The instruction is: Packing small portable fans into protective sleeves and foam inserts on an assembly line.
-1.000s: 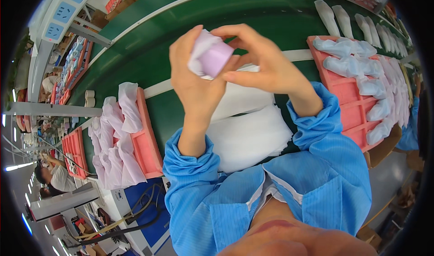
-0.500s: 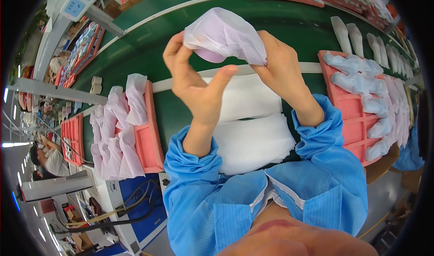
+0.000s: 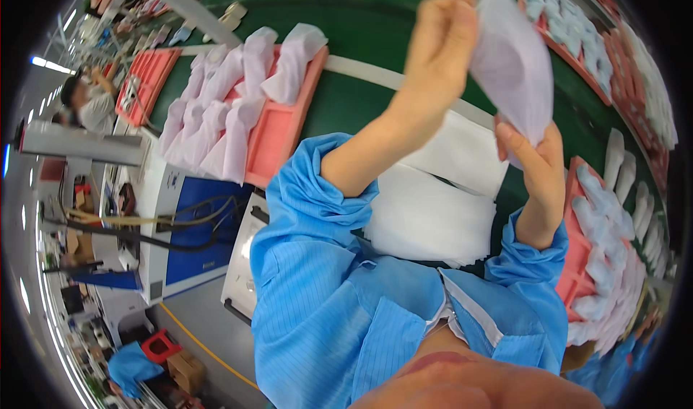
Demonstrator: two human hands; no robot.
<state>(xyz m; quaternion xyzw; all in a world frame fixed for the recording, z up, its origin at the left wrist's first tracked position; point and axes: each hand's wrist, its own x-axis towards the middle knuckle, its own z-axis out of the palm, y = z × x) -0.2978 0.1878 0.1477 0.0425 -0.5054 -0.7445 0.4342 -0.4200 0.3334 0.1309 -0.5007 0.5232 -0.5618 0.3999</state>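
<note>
Head view: the pale purple bag [image 3: 514,66] is now being held higher and more to the right over the green belt [image 3: 361,106], pinched by the left hand [image 3: 442,44] and right hand [image 3: 538,160].

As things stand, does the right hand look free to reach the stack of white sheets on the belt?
Probably not at once: the right hand and left hand both grip the pale pouch; nothing blocks the white sheets below.

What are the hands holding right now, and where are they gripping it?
A pale lilac wrapped item: left hand pinches its upper edge, right hand grips its lower end.
</note>
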